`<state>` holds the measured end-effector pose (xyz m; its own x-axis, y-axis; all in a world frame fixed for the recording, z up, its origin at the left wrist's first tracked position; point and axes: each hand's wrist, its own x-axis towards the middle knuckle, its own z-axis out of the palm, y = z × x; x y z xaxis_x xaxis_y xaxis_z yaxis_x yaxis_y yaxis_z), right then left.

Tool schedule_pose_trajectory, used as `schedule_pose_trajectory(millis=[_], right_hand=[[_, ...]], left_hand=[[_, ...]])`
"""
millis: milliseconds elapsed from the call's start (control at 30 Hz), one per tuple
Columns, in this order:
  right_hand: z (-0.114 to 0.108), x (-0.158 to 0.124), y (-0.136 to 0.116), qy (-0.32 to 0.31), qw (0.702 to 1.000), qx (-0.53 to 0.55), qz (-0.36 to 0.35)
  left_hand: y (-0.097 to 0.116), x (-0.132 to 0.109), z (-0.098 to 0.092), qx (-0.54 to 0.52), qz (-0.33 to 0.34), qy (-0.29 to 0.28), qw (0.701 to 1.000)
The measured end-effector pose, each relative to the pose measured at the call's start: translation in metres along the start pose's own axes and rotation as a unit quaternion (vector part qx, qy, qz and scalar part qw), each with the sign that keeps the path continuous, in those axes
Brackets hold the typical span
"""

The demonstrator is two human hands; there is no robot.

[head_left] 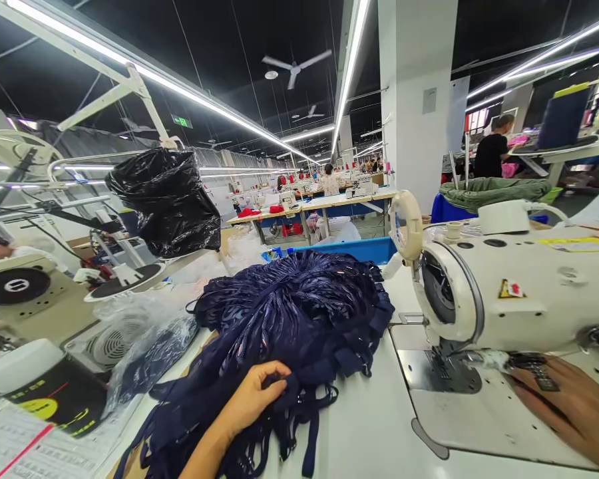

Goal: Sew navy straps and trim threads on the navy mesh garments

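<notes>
One head-worn view faces forward over the sewing table [374, 426], barely tilted down. Navy strap pile [289, 313] near centre, sewing machine [519, 286] near right.

The pile of straps [289, 319] is dark navy with faint pale glints. The sewing machine [529, 293] is cream-white and bears a yellow-and-red sticker [512, 289]. The table [369, 426] is white, the plastic bag [167, 199] glossy black, the bin [359, 249] bright blue.
</notes>
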<state>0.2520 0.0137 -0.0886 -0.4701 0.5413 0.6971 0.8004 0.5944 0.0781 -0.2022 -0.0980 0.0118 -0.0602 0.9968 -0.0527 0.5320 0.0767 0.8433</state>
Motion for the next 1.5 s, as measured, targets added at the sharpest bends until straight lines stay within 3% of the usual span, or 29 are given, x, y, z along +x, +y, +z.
schedule_pose_trajectory(millis=[100, 267, 433, 1000, 1100, 1200, 1267, 1333, 1433, 1500], right_hand=[[-0.002, 0.003, -0.003, -0.021, 0.997, -0.032, -0.072], [-0.009, 0.010, -0.009, -0.013, 0.996, -0.054, -0.075], [-0.014, 0.012, -0.013, -0.043, 0.993, -0.061, -0.088], [-0.023, 0.026, -0.019, 0.042, 0.992, -0.059, -0.107], [-0.033, 0.031, -0.026, 0.062, 0.987, -0.029, -0.145], [-0.043, 0.031, -0.045, 0.042, 0.976, 0.070, -0.200], [-0.047, 0.035, -0.064, -0.008, 0.975, 0.155, -0.157], [-0.047, 0.045, -0.087, -0.080, 0.965, 0.243, -0.064], [-0.037, 0.072, -0.123, -0.152, 0.902, 0.401, 0.050], [-0.025, 0.095, -0.145, -0.168, 0.831, 0.500, 0.176]], left_hand=[[0.000, -0.001, -0.001, 0.006, 0.001, 0.001, 1.000], [0.001, 0.000, -0.001, 0.012, 0.007, 0.004, 1.000], [0.001, 0.001, -0.001, 0.019, 0.008, 0.004, 1.000], [0.003, 0.002, -0.002, 0.039, 0.006, 0.006, 0.999], [0.000, 0.002, -0.003, 0.057, 0.015, 0.018, 0.998], [-0.002, 0.001, -0.003, 0.074, 0.026, 0.041, 0.996], [-0.003, 0.001, -0.003, 0.087, 0.033, 0.056, 0.994], [-0.004, 0.000, -0.002, 0.098, 0.037, 0.058, 0.993], [-0.004, 0.001, -0.003, 0.106, 0.054, 0.051, 0.992], [-0.005, 0.001, -0.003, 0.111, 0.067, 0.049, 0.990]])
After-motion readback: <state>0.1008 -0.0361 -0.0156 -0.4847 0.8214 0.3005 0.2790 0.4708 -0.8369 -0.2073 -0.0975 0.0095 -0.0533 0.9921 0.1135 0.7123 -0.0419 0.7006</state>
